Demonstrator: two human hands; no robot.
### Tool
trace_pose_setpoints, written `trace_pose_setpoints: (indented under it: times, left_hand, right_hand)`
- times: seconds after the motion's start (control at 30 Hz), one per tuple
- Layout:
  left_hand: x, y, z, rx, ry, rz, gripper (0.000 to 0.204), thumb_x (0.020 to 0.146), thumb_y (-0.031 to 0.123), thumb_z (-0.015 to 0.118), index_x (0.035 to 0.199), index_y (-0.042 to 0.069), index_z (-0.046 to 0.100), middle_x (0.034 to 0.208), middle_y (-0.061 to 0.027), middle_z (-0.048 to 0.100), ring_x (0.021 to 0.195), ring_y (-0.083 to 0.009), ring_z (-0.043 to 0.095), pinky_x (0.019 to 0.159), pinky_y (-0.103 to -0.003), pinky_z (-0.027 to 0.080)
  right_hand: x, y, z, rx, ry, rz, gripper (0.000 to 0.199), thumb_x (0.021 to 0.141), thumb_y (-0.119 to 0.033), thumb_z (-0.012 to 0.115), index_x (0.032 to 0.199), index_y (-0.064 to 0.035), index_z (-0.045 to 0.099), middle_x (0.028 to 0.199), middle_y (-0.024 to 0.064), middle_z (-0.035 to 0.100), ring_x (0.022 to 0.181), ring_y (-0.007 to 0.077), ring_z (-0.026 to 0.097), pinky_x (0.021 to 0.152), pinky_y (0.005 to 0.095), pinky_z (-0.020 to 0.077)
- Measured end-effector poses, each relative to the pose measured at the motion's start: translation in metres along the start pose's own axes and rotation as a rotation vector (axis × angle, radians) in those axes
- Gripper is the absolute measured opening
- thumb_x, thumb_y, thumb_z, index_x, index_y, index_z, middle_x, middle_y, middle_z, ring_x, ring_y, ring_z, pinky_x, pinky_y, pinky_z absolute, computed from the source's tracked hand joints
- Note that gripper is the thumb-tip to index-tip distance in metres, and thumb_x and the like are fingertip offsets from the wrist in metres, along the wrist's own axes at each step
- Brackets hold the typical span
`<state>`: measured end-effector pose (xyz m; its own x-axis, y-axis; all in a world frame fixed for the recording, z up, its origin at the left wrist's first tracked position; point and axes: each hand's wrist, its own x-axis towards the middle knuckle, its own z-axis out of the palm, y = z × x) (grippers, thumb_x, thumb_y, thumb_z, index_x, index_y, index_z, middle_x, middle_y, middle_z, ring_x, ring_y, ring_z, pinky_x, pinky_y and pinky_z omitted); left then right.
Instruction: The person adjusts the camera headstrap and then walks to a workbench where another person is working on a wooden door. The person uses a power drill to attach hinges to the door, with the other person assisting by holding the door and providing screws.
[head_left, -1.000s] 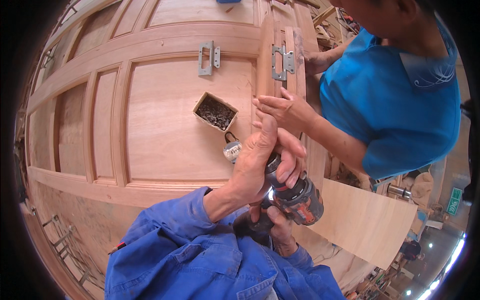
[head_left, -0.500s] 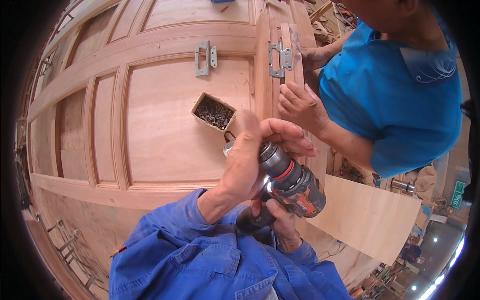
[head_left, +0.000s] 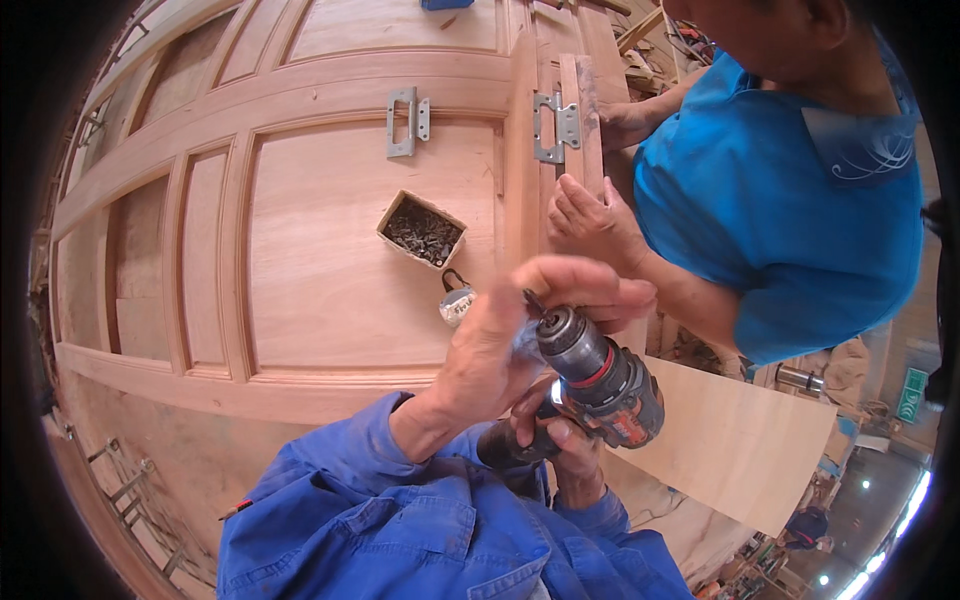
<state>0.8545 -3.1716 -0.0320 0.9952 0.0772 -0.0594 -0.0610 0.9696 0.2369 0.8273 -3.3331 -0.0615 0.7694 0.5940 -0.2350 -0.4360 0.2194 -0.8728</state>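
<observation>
My right hand [head_left: 575, 455] grips the handle of a cordless drill [head_left: 618, 400], held tilted with its chuck upward. A short dark bit stands out of the chuck. Beside the chuck, my left hand [head_left: 480, 345] is open, its fingers stretched out and curved over the bit, partly blurred. Below both lies a panelled wooden door [head_left: 330, 270]. On it sit a loose metal hinge [head_left: 402, 122], a small box [head_left: 408, 253] full of dark screws, and a round silvery object [head_left: 456, 306] with a dark loop. Another hinge [head_left: 556, 128] lies across the door's edge.
At the right a co-worker in a blue shirt [head_left: 770, 210] has a hand [head_left: 595, 222] by a narrow wooden strip [head_left: 585, 110] at the door's edge. A pale board [head_left: 730, 440] lies at the lower right. A blue object [head_left: 446, 4] rests at the top.
My left hand has come off the chuck, and the bit now shows. The drill has shifted slightly right and down. The co-worker's nearer hand has moved a little off the strip.
</observation>
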Motion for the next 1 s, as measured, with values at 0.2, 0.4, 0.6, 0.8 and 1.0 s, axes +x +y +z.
trace_pose_setpoints:
  times: [0.2, 0.4, 0.6, 0.8, 1.0]
  left_hand:
    - [0.002, 0.004, 0.019, 0.580, -0.032, -0.110, 0.028, 0.097, 0.006, 0.068, 0.122, -0.001, 0.057, 0.097, -0.0127, 0.075, 0.087, -0.0150, 0.071, 0.082, -0.030, 0.058]
    - [-0.002, -0.013, 0.036, 0.463, 0.168, 0.027, 0.024, 0.100, 0.005, 0.064, 0.121, -0.005, 0.057, 0.069, -0.0010, 0.060, 0.065, -0.0087, 0.061, 0.063, -0.027, 0.054]
    - [-0.001, -0.012, 0.029, 0.349, 0.152, 0.011, 0.019, 0.104, 0.004, 0.055, 0.118, -0.007, 0.060, 0.065, -0.0004, 0.055, 0.057, -0.0080, 0.054, 0.059, -0.029, 0.052]
    - [-0.002, -0.008, 0.024, 0.310, 0.102, -0.024, 0.025, 0.107, 0.010, 0.050, 0.119, -0.006, 0.064, 0.063, 0.0002, 0.052, 0.055, -0.0097, 0.053, 0.056, -0.028, 0.049]
    - [-0.001, -0.010, 0.012, 0.309, 0.047, -0.012, 0.040, 0.110, 0.029, 0.047, 0.129, -0.004, 0.060, 0.071, -0.0036, 0.056, 0.063, -0.0139, 0.059, 0.059, -0.028, 0.051]
  right_hand:
    - [-0.006, 0.019, -0.023, 0.168, -0.083, 0.002, 0.041, 0.091, -0.038, 0.071, 0.101, 0.0010, 0.065, 0.077, 0.0104, 0.064, 0.066, 0.0188, 0.061, 0.067, 0.0335, 0.0510]
    - [-0.007, 0.015, -0.015, 0.152, -0.050, 0.029, 0.041, 0.090, -0.037, 0.073, 0.103, 0.0011, 0.064, 0.080, 0.0104, 0.064, 0.068, 0.0186, 0.061, 0.067, 0.0326, 0.0504]
    - [-0.011, 0.018, -0.009, 0.074, 0.027, 0.043, 0.041, 0.090, -0.035, 0.074, 0.105, 0.0011, 0.063, 0.082, 0.0104, 0.065, 0.069, 0.0184, 0.061, 0.066, 0.0316, 0.0497]
    - [-0.021, 0.031, -0.007, 0.019, 0.113, 0.043, 0.042, 0.089, -0.034, 0.076, 0.108, 0.0011, 0.062, 0.085, 0.0104, 0.065, 0.071, 0.0181, 0.061, 0.065, 0.0306, 0.0491]
    - [-0.019, 0.024, 0.002, 0.031, 0.163, -0.002, 0.042, 0.088, -0.032, 0.077, 0.110, 0.0011, 0.062, 0.087, 0.0104, 0.065, 0.073, 0.0179, 0.061, 0.064, 0.0296, 0.0484]
